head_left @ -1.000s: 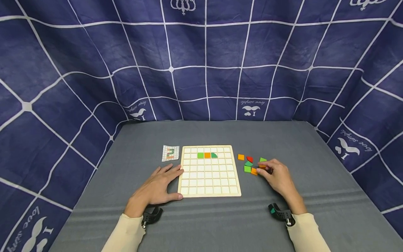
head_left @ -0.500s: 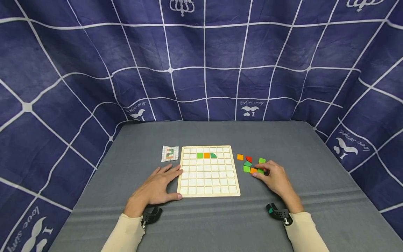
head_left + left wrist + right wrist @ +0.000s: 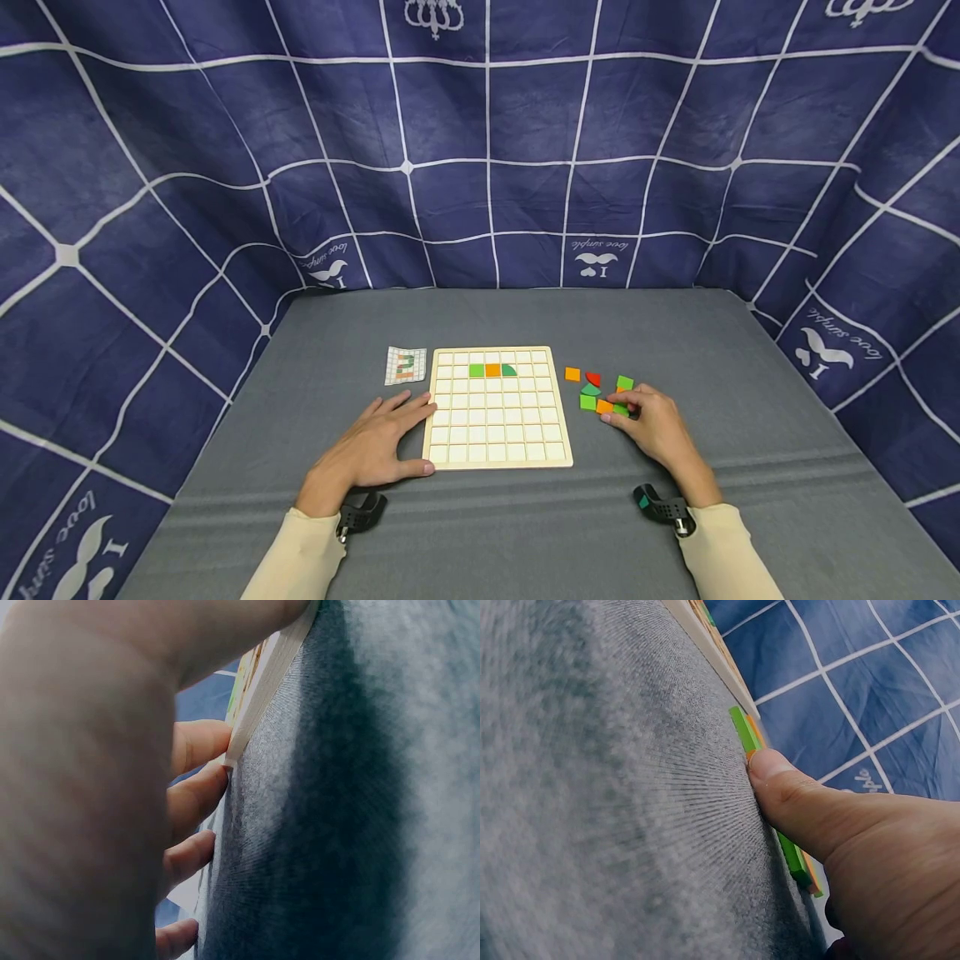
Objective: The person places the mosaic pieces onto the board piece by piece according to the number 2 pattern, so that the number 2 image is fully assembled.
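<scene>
A pale wooden grid board [image 3: 497, 417] lies on the table, with a green square tile [image 3: 477, 370], an orange square tile [image 3: 492, 370] and a dark green quarter-round tile [image 3: 509, 370] in one row. My left hand [image 3: 378, 437] is spread flat, fingertips and thumb touching the board's left edge. Right of the board, my right hand [image 3: 652, 421] pinches an orange square tile [image 3: 604, 407] between thumb and forefinger, low at the table. Beneath that hand a green tile [image 3: 621, 409] shows partly. In the right wrist view the thumb [image 3: 780, 776] hides most of the orange tile.
Loose tiles surround the right hand: an orange square [image 3: 572, 374], a red piece [image 3: 593, 379], a dark green piece [image 3: 591, 389] and green squares [image 3: 588, 402]. A small printed pattern card [image 3: 405, 366] lies left of the board. Blue curtains [image 3: 487, 167] stand behind the grey table [image 3: 480, 533].
From one second ago, my right hand has shifted slightly left and down onto the orange square tile, uncovering a green tile under the fingers. The left hand stays on the board's edge.
</scene>
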Motion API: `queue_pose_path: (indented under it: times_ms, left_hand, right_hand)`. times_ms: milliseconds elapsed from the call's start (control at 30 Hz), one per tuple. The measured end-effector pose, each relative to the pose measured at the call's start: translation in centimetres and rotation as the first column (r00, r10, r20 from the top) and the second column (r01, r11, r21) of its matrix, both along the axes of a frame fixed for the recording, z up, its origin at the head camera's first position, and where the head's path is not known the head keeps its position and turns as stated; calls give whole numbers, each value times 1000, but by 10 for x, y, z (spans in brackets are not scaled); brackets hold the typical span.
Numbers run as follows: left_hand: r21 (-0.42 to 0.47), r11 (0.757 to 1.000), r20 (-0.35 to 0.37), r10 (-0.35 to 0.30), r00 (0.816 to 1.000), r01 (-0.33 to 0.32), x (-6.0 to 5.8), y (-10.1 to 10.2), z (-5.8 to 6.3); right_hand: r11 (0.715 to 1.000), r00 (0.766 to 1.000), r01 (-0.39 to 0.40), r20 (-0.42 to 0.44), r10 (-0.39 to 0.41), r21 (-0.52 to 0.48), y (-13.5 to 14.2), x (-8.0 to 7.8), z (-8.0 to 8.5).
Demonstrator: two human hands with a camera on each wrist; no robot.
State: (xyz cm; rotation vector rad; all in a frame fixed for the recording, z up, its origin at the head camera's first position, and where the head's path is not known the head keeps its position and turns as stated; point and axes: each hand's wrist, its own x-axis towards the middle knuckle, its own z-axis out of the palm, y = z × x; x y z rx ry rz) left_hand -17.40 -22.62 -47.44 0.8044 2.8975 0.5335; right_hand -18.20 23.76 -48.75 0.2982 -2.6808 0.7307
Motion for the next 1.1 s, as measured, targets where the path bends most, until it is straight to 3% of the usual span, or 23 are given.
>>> queue_pose_path:
  times_ms: [533,1100]
  left_hand:
    - [7,1000,-5,4,1000,-4,1,0,0]
    - [1,1000,-22,-11,1000,11,1,0,2]
  right_hand:
    - [1000,1000,-8,-19,8,9,-1,-2,2]
    - [999,999,-5,-45,4,-42,-1,1,3]
